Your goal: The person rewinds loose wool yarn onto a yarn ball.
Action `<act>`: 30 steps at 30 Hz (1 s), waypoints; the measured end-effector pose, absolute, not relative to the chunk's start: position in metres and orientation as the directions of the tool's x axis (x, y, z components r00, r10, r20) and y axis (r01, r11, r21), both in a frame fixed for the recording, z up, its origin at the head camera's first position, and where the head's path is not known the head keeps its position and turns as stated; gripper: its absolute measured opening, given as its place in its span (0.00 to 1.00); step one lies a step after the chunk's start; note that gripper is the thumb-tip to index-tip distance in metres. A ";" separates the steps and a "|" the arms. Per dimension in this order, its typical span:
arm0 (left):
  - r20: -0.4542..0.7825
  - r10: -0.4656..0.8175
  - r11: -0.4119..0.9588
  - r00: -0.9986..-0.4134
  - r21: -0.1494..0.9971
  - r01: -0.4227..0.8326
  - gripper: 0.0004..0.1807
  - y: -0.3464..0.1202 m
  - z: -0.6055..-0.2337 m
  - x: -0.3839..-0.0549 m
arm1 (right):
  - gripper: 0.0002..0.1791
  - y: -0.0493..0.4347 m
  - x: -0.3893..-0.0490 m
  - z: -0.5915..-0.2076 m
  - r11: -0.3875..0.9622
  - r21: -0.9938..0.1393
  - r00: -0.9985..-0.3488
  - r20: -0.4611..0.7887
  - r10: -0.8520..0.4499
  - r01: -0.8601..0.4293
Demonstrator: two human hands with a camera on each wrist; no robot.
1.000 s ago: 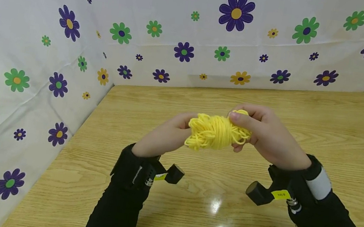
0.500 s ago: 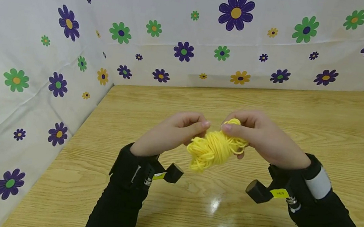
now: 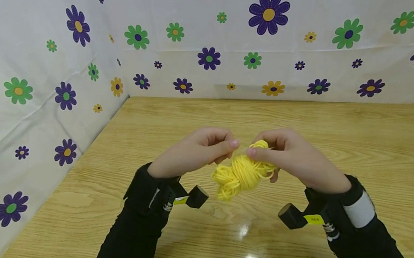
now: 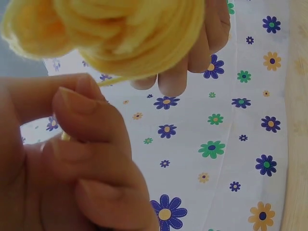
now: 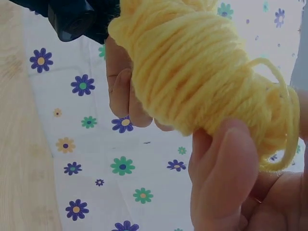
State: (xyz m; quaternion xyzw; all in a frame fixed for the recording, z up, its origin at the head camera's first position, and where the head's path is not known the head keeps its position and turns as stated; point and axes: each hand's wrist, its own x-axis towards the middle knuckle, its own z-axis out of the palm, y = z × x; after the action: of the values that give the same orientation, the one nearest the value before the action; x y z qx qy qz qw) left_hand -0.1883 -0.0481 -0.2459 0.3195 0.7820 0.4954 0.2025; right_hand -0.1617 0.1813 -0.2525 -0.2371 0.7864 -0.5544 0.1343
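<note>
A small bundle of yellow yarn [image 3: 245, 174] hangs slanted above the table, its middle wrapped round with many turns and its ends in loose loops. My right hand [image 3: 295, 160] grips its upper right end between thumb and fingers; the right wrist view shows the thumb [image 5: 231, 168] against the windings. Just left of the bundle, my left hand [image 3: 204, 148] has its thumb and index finger pressed together. In the left wrist view a thin yarn strand [image 4: 113, 81] runs from the bundle into that pinch, and the other left fingers [image 4: 98, 159] are curled.
A wooden table [image 3: 120, 222] lies beneath both hands. White cloth [image 3: 190, 18] printed with purple, green and orange flowers rises at its back and left side. A black camera mount [image 3: 293, 216] sits on the right wrist, with a similar mount [image 3: 196, 197] on the left.
The bundle has tilted, its left end swinging down, and sits a little lower with the right hand. The left hand has come off the bundle's left end and now pinches a strand.
</note>
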 end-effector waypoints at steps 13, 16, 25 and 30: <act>0.015 0.681 0.347 -0.732 0.874 0.340 0.11 -0.047 -0.243 -0.183 | 0.13 0.179 -0.162 -0.254 0.393 -0.883 -0.902 0.072 -0.425 -0.256; 0.016 0.663 0.360 -0.749 0.870 0.337 0.11 -0.048 -0.243 -0.183 | 0.14 0.178 -0.161 -0.253 0.421 -0.869 -0.913 0.080 -0.399 -0.260; 0.055 0.571 0.424 -0.819 0.834 0.352 0.11 -0.047 -0.241 -0.180 | 0.14 0.172 -0.160 -0.256 0.533 -0.796 -0.954 0.184 -0.238 -0.286; 0.149 0.476 0.466 -0.867 0.794 0.392 0.10 -0.043 -0.243 -0.174 | 0.16 0.167 -0.158 -0.256 0.584 -0.761 -0.958 0.251 -0.135 -0.282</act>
State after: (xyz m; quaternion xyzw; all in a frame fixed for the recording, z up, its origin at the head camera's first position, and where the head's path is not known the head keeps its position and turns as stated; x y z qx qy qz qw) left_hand -0.1736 -0.0432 -0.2425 0.2537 0.8548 0.4503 0.0466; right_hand -0.1575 0.1673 -0.2565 -0.1177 0.8860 -0.4407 -0.0834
